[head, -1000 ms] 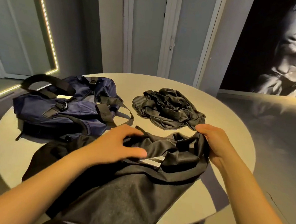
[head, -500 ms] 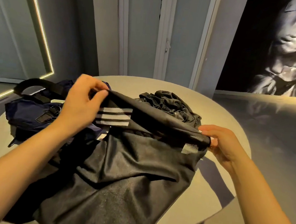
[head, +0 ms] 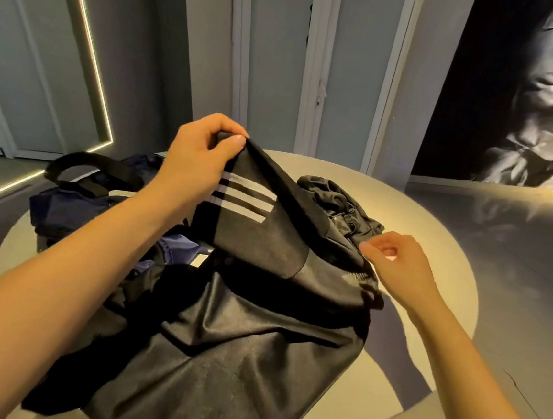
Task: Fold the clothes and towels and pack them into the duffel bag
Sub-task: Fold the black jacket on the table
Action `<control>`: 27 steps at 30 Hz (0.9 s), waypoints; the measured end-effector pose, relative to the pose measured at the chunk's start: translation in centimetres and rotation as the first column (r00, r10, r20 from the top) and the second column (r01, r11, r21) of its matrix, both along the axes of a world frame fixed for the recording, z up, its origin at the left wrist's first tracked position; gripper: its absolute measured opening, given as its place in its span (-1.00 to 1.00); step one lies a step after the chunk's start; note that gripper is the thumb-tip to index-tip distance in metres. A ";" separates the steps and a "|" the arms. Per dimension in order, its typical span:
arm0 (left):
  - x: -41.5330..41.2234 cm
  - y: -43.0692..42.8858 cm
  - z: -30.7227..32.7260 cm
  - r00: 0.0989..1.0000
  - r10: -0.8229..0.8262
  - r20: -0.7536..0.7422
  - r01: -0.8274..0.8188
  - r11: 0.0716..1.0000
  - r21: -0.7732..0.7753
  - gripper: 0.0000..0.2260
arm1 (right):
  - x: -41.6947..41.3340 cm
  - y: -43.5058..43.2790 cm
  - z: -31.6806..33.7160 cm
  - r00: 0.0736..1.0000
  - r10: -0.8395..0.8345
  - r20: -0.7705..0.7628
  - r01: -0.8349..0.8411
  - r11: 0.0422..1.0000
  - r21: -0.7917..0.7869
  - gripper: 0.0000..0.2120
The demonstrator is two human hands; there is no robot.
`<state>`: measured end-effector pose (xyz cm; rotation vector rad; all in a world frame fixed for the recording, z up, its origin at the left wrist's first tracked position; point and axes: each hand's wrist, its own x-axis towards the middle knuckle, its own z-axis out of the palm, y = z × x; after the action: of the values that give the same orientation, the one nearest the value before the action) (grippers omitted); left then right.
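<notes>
Filling the near half of the round table (head: 435,231), the black garment (head: 238,347) is being shaken out for folding, w/ its lower part lying slack on the tabletop & draping toward the near edge. Behind it at left, the navy duffel bag (head: 63,202) is sitting partly hidden by the cloth & the left forearm, its black handle arching up; whether it is open can't be told from this angle. On the far side, just beside the garment's upper edge, a second crumpled black item (head: 333,198) is waiting unfolded.

The person's left hand (head: 198,164) is pinching one top corner betw. thumb & curled fingers & has been carrying it upward. A sec ago that end was lying bunched on the table; now it is hanging above the bag, pulling the fabric taut. The right hand (head: 394,268) is sitting at the opposite corner w/ fingers loosely curled. Half a sec ago it was clamping the hem, but whether it is gripping now isn't clear. Three white stripes (head: 242,201) are showing just below the left thumb. Judging by this, folding is only starting, & neither item on view is folded yet.
</notes>
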<state>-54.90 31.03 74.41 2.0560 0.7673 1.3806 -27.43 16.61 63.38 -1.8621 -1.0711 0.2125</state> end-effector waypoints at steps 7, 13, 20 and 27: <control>5.1 -1.0 2.8 0.989 -0.106 -0.099 0.116 0.988 0.104 -0.89 | -3.2 1.1 2.9 0.905 0.415 -0.093 -0.408 0.909 0.087 -0.84; 5.0 0.2 3.0 0.986 0.014 -0.169 0.007 0.992 0.124 -0.70 | -1.8 -1.9 6.0 0.868 0.445 -0.218 -0.423 0.895 0.142 -0.74; 8.8 1.1 4.0 0.972 -0.139 0.192 0.214 0.862 -0.459 -0.70 | 2.7 -1.4 7.6 0.732 0.437 -0.522 -0.359 0.899 0.250 -0.70; 6.3 1.6 -4.0 0.832 -0.264 -0.488 0.061 0.917 -0.393 -0.87 | 8.9 -1.3 -0.4 0.932 -0.153 0.328 0.292 0.853 -0.433 -0.87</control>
<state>-48.64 32.62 70.36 2.1490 0.9555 0.5005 -18.56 15.26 62.95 -2.5100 -1.0378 0.0738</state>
